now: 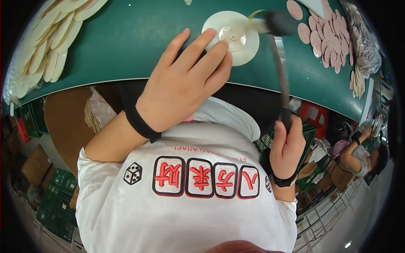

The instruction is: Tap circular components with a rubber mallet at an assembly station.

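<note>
A round white disc (211,22) lies on the green tabletop, with a clear, shiny round piece (238,41) at its centre. Stretched out and apart at the tips, the fingers of my left hand (185,80) rest against the disc's near left side; its thumb is hidden. My right hand (288,147) is wrapped around the handle of a hammer (282,71). The hammer's head, black at one end and pale at the other, is blurred above the disc's right edge.
Cream oval pieces (52,42) are piled at the table's left, pink oval pieces (331,38) at its right beside clear plastic bags (366,52). Below the table stand a cardboard box (63,122), green crates (57,202) and a red stool (314,118). Another person (358,156) is at far right.
</note>
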Tool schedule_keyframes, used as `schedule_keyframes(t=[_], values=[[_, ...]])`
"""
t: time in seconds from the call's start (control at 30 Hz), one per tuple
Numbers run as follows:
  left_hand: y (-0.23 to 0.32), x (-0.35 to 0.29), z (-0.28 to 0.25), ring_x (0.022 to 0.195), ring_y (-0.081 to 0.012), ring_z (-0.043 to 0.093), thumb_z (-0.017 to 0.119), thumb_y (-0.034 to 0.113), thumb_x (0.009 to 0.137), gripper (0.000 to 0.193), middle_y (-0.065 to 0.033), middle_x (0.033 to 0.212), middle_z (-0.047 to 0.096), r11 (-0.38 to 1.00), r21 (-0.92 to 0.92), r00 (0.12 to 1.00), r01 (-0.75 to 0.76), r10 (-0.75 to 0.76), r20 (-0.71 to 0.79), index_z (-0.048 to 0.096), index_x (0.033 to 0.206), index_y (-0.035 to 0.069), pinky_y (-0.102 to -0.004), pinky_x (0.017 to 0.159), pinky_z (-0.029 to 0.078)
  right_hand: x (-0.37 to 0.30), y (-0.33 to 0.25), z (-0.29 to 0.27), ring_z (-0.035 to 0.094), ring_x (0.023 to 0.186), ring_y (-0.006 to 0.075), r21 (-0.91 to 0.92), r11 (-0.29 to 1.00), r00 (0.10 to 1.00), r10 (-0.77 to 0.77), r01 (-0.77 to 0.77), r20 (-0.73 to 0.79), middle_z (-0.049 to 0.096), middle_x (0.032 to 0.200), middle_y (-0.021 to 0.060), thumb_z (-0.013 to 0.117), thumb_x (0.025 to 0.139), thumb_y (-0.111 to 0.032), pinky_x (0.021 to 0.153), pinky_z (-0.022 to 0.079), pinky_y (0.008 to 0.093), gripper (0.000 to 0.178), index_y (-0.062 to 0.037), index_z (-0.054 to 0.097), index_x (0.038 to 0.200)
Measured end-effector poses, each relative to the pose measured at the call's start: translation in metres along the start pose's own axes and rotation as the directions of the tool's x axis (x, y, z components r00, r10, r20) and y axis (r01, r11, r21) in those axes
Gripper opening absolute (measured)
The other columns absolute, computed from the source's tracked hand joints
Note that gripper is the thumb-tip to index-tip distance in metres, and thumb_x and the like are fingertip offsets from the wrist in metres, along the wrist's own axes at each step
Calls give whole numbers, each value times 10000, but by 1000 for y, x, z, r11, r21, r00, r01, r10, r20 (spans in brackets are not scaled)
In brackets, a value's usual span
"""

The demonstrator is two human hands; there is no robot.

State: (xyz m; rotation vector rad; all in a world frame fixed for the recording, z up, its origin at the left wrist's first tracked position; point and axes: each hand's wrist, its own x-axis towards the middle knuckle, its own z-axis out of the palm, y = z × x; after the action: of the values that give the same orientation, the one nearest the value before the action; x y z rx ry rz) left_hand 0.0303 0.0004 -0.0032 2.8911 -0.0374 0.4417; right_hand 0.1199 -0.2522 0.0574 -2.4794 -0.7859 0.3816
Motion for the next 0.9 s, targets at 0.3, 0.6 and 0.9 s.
schedule_keyframes(t=[0.3,0.6,0.9], values=[[0,0,-5,1342,-252,498,809,163,675,672,-23,1380,563,1000,-14,1000,-3,4,19,619,1319,132,-523,1128,360,-7,1,-1,602,557,378,35,999,998,-25,27,-54,576,672,171,615,975,-98,503,445,408,126,-3,561,1037],[10,4,7,1180,-193,559,787,192,693,657,3,1379,569,985,171,998,35,-26,-55,621,1328,176,-443,1067,374,-5,1,-3,500,613,126,100,995,999,1,4,-47,556,725,44,547,1033,-139,565,398,275,135,-6,561,1019],[13,2,8,1149,-169,574,744,178,712,624,-9,1424,560,977,204,995,64,-48,-82,613,1317,104,-383,1011,383,3,1,3,546,536,228,96,990,991,-98,106,-86,545,671,90,617,984,-94,520,420,309,125,1,567,1046]])
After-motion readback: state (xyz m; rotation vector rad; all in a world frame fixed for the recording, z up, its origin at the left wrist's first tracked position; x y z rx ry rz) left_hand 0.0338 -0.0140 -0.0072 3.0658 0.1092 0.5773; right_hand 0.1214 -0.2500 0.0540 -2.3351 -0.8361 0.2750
